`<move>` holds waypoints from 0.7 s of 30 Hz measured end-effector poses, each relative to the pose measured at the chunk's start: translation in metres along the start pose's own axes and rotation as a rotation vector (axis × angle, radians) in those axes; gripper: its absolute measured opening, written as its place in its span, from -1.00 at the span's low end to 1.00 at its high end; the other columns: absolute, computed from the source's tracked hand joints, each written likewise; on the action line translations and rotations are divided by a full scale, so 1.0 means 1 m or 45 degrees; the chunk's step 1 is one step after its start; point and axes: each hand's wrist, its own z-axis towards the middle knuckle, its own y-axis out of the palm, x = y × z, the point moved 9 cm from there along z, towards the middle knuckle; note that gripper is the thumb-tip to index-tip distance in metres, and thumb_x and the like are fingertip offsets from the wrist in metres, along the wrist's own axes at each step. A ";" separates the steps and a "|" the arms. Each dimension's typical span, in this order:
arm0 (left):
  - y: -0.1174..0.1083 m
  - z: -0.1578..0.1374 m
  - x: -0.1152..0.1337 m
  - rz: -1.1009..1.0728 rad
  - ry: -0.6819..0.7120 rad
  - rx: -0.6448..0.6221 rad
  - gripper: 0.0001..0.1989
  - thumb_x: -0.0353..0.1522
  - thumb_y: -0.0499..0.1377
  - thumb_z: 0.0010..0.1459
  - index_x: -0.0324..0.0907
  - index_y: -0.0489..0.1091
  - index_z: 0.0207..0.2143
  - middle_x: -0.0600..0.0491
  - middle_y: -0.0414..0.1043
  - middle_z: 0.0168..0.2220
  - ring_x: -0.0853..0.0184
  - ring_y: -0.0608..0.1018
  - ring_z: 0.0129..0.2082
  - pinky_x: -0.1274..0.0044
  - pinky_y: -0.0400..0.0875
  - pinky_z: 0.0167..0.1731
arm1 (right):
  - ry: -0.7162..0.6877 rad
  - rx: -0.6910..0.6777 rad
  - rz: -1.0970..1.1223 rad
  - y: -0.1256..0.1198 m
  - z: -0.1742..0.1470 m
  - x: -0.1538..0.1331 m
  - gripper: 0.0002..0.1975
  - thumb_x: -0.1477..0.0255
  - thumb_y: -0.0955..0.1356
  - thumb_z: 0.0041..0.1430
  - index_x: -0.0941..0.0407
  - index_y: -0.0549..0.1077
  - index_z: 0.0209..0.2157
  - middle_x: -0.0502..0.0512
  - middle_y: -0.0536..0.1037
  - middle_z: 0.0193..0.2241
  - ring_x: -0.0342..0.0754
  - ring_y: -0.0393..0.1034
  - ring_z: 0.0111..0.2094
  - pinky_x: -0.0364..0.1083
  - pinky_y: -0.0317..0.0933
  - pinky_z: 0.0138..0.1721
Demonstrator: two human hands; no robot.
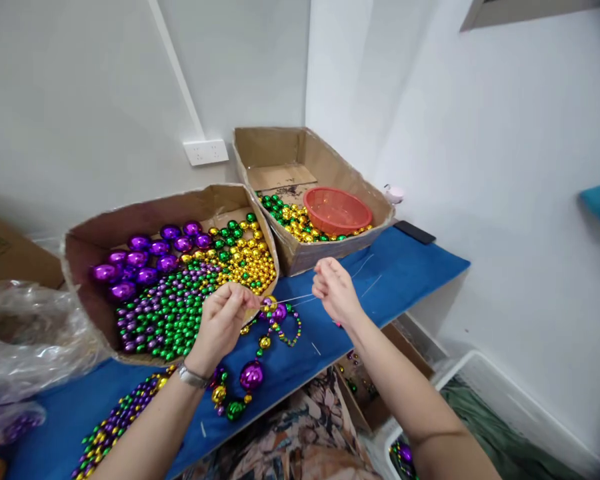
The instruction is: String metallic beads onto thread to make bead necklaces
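A thin pale string (295,298) runs between my two hands above the blue tabletop. My left hand (225,313), with a metal bracelet or watch at the wrist, pinches it near the front rim of the bead box. Closed on the string's other end, my right hand (334,287) is raised over the table to the right. Under and beside my left hand lies a bead necklace (251,376) with large purple, gold and green shiny beads and a loop of small ones. Whether its beads sit on the string I hold cannot be seen clearly.
Purple, green and gold beads fill a cardboard box (170,207) at left. Another box (330,143) behind holds beads and a red basket (337,210). A black phone-like slab (414,232) lies right. Bead strands (125,413) lie front left; a white bin (525,380) stands lower right.
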 end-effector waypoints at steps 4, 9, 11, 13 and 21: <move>0.023 0.006 0.016 0.086 0.070 -0.098 -0.82 -0.28 0.19 0.17 -0.20 0.40 -0.43 0.03 0.45 -0.42 0.32 0.52 -0.30 0.41 0.41 -0.14 | -0.481 -0.458 -1.088 0.048 -0.019 -0.022 -0.76 0.28 0.19 0.34 0.08 0.41 -0.17 0.07 0.45 -0.31 -0.12 0.30 -0.35 -0.12 0.15 -0.32; 0.056 0.026 0.048 -0.046 0.124 -0.184 -0.82 -0.29 0.22 0.14 -0.21 0.37 -0.43 0.07 0.40 -0.44 0.39 0.49 -0.40 0.42 0.47 -0.22 | -0.835 -0.644 -1.814 0.076 -0.017 -0.043 -0.62 0.31 0.10 0.39 0.13 0.44 -0.33 0.04 0.45 -0.47 -0.12 0.23 -0.44 -0.11 0.06 -0.37; 0.064 0.034 0.065 -0.046 0.179 -0.193 -0.82 -0.29 0.22 0.14 -0.20 0.35 -0.44 0.10 0.36 -0.47 0.41 0.47 -0.46 0.45 0.48 -0.30 | -0.977 -0.638 -1.894 0.082 -0.013 -0.062 -0.59 0.31 0.09 0.38 0.14 0.43 -0.40 0.04 0.43 -0.49 -0.12 0.20 -0.44 -0.11 0.03 -0.38; 0.074 0.040 0.085 0.004 0.232 -0.231 -0.82 -0.31 0.21 0.14 -0.20 0.35 -0.46 0.10 0.34 -0.49 0.42 0.46 -0.48 0.47 0.48 -0.35 | -1.105 -0.636 -1.927 0.089 -0.007 -0.086 -0.58 0.31 0.09 0.38 0.14 0.41 -0.44 0.03 0.41 -0.50 -0.12 0.19 -0.44 -0.12 0.02 -0.39; 0.117 0.057 0.204 0.101 0.477 -0.282 -0.72 -0.53 0.04 0.25 -0.22 0.26 -0.55 0.14 0.25 -0.58 0.45 0.43 -0.54 0.45 0.47 -0.34 | -1.455 -0.529 -1.998 0.130 0.017 -0.213 -0.57 0.32 0.09 0.35 0.15 0.35 -0.52 -0.04 0.32 -0.57 -0.20 0.18 -0.50 -0.15 -0.06 -0.45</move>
